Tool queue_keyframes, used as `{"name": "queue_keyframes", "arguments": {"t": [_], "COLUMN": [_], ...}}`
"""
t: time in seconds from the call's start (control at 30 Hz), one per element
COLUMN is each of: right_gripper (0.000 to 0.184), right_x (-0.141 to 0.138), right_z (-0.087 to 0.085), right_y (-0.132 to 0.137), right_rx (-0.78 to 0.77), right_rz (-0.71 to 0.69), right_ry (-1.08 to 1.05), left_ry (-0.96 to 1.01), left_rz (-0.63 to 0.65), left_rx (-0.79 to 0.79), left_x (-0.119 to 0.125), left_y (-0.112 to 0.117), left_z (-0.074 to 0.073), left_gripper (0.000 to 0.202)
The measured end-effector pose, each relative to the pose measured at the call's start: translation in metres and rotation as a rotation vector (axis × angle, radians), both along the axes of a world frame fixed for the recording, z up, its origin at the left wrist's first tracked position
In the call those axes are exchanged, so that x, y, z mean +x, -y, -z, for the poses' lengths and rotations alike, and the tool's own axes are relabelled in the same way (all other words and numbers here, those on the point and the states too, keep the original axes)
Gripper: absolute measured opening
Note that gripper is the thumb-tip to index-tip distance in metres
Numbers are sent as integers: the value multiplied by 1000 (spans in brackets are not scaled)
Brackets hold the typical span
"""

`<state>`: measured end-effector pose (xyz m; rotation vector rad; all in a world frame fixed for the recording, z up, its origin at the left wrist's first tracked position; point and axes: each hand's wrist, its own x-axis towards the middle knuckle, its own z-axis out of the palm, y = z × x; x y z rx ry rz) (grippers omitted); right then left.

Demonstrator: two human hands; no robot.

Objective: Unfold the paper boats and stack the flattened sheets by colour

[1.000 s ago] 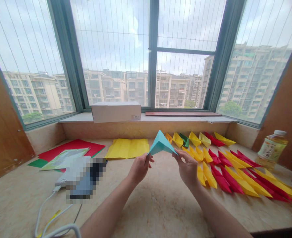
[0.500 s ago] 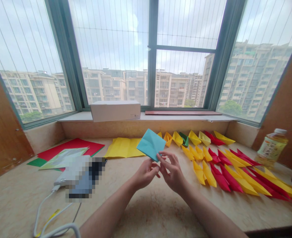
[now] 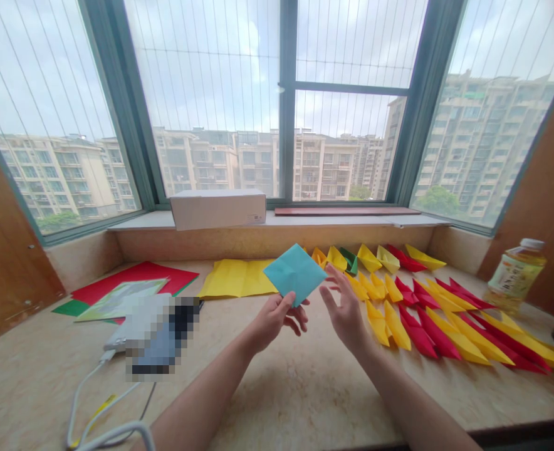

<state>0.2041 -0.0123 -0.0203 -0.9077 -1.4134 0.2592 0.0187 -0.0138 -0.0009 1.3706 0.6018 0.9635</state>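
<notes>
Pinching one blue paper (image 3: 296,269) in left hand (image 3: 271,321); holding right hand (image 3: 346,309) spread beside it; facing one yellow sheet (image 3: 234,279), one box (image 3: 218,211).

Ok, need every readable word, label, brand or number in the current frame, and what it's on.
Nothing quotable.
Bottle label: large characters, too blurred to quote.
White box: print at the front's lower right, too small to read.
Pale green sheet: faint pattern, no words I can make out.
Pixelated patch: masked, unreadable.
Blue paper in the left hand: no text visible.
</notes>
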Motion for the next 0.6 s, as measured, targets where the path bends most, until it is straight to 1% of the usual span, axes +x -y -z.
{"name": "queue_keyframes", "arguments": {"t": [0.07, 0.13, 0.17, 0.2, 0.3, 0.4, 0.5, 0.6], "right_gripper": [61, 70, 73, 76, 81, 81, 78, 74], "right_x": [3, 4, 4, 3, 2, 0, -3, -9], "right_z": [-1, 0, 0, 1, 6, 11, 15, 16], "right_y": [-1, -1, 0, 0, -1, -3, -3, -1], "right_rx": [-93, -177, -208, -228, -225, -190, -155, -130], "right_rz": [-142, -299, -346, -359, -272, -188, -146, -120], "right_ry": [-72, -118, -133, -144, -157, -154, -146, -141], "left_ry": [-14, -11, -6, 0, -9, -30, -41, -42], "left_rz": [56, 95, 108, 114, 111, 86, 38, -26], "left_rx": [-11, -25, -35, -44, -59, -46, -37, -30], "left_x": [-1, -1, -1, -1, -1, 0, 3, 5], "left_y": [1, 1, 1, 1, 0, -2, -4, -8], "left_z": [1, 2, 3, 3, 4, 7, 12, 16], "left_gripper": [52, 53, 54, 54, 56, 59, 61, 60]}}
